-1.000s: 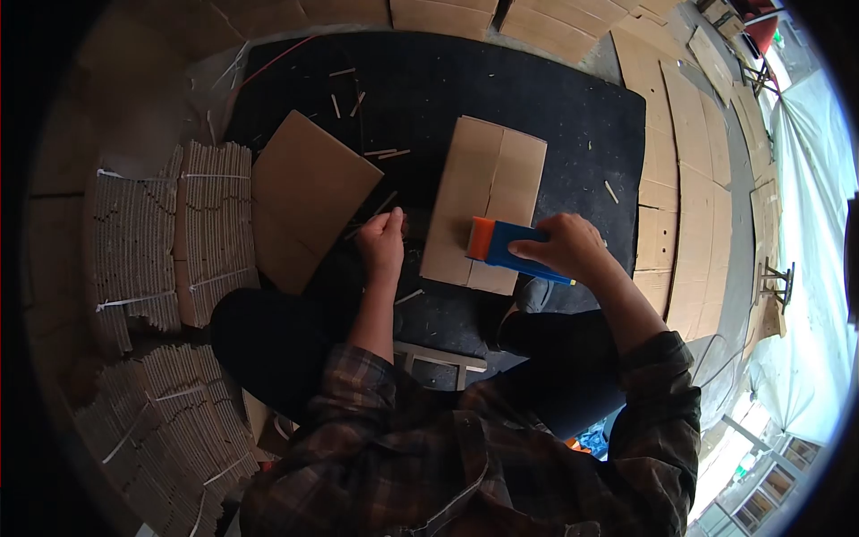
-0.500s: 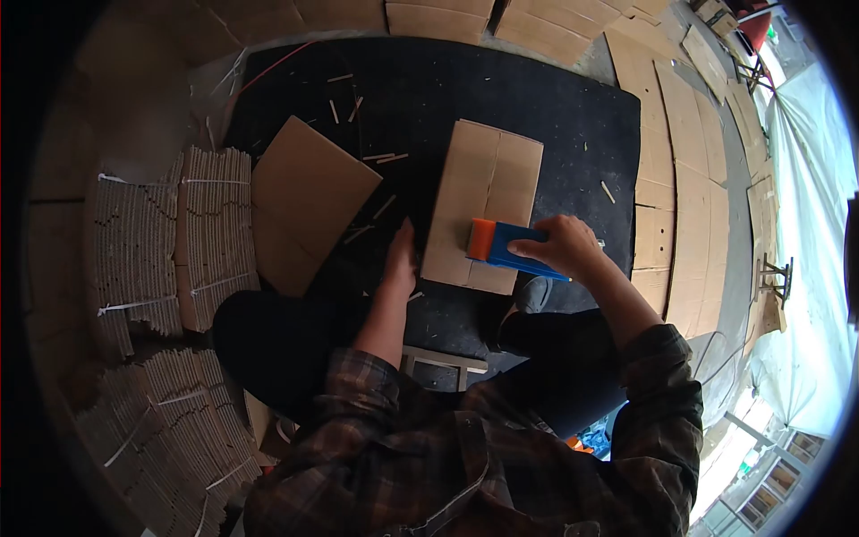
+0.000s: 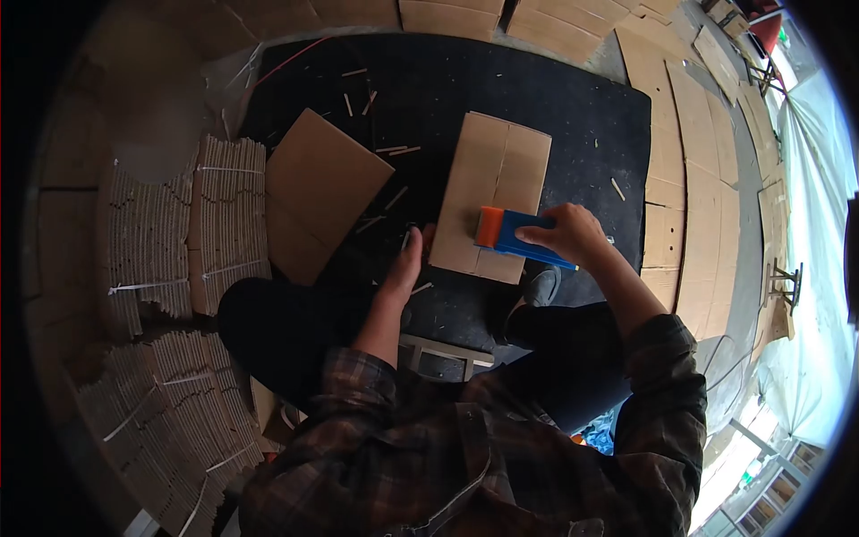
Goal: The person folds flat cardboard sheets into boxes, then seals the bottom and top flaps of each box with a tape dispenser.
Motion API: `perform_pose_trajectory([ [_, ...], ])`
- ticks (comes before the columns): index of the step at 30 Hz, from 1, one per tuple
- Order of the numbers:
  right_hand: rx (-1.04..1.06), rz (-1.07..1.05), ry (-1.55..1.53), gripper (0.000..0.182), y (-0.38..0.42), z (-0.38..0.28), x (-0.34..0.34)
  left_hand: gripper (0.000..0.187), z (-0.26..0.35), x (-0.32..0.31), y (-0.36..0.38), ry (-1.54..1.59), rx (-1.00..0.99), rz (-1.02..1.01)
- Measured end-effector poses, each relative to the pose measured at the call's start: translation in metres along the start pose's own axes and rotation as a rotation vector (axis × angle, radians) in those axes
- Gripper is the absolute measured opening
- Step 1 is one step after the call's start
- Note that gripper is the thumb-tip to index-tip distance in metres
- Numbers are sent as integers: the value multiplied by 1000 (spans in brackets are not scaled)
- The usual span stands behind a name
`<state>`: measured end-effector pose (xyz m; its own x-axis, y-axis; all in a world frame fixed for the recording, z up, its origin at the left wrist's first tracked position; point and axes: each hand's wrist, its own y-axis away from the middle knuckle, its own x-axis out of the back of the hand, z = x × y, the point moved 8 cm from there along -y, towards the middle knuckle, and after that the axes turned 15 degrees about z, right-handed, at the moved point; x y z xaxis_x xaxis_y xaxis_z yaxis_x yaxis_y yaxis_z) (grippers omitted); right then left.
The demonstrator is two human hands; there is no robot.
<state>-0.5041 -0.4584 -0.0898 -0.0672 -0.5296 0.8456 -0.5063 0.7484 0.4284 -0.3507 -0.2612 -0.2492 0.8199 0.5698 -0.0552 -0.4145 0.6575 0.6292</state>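
Note:
A closed cardboard box (image 3: pixel 506 170) stands on the black mat (image 3: pixel 595 134), its top seam running lengthwise. My right hand (image 3: pixel 571 234) grips a blue tool (image 3: pixel 528 242) with an orange end, which lies over the near right part of the box top. At the box's left side is my left hand (image 3: pixel 407 259), upright with its fingers partly apart; no object shows clearly in it. A small dark and reddish patch beside its fingertips is too unclear to name.
A flat cardboard piece (image 3: pixel 327 192) lies on the left. Bundled cardboard stacks (image 3: pixel 228 210) stand beyond it. Small wooden sticks (image 3: pixel 617 189) are scattered on the mat. Flattened cardboard (image 3: pixel 698 188) lines the right. A wooden stool (image 3: pixel 447 351) is between my legs.
My left hand has risen slightly, and its fingers have spread a little at the box's side. The whole view has shifted slightly. My right hand still holds the blue tool.

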Motion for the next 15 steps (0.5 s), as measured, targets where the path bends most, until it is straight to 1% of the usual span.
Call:
perform_pose_trajectory([
  [2, -25, -28, -1, 59, -2, -1, 1, 76, 36, 19, 8, 383, -36, 112],
  [3, -22, -29, -9, 59, -1, -3, 1, 70, 55, 21, 8, 488, -162, -30],
  [4, -31, -37, -3, 60, -1, -3, 2, 70, 56, 23, 8, 484, -164, -25],
  [6, -33, -41, 2, 60, -1, -4, 3, 64, 68, 21, 12, 550, -185, -81],
  [7, -21, -40, 11, 61, -2, -4, 3, 64, 73, 19, 15, 546, -189, -80],
  [9, -17, -34, 17, 61, 0, -2, 3, 60, 67, 16, 16, 500, -77, 9],
  [10, -15, -16, 19, 61, 0, -2, 4, 60, 68, 13, 16, 495, -76, 2],
  [12, -17, 1, 19, 61, 0, -2, 5, 51, 69, 15, 14, 474, -86, 47],
  [13, -12, -12, 11, 60, 0, -3, 6, 51, 70, 14, 14, 470, -84, 42],
  [15, -15, -21, 1, 59, 0, -2, 7, 52, 65, 24, 11, 187, -101, 241],
])
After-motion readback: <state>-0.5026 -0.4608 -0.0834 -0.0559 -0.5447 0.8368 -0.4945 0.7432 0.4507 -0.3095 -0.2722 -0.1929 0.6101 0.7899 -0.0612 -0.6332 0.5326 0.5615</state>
